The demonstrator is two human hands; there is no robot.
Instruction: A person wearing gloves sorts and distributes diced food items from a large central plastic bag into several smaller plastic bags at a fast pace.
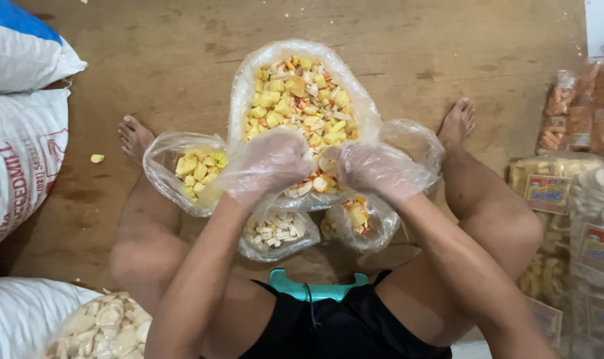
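White sacks (pixel 19 143) are lying at the left on the wooden floor (pixel 169 60). Packaged snacks (pixel 574 199) are stacking up at the right. A lone yellow piece (pixel 97 158) is sitting near the sacks.

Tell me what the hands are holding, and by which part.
Cannot be told: left hand and right hand, both in plastic gloves, rest in the big bag of mixed crackers, fingers hidden.

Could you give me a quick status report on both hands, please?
Left hand, right hand: gloved, in big mixed-snack bag. Grip unclear. Smaller bags alongside.
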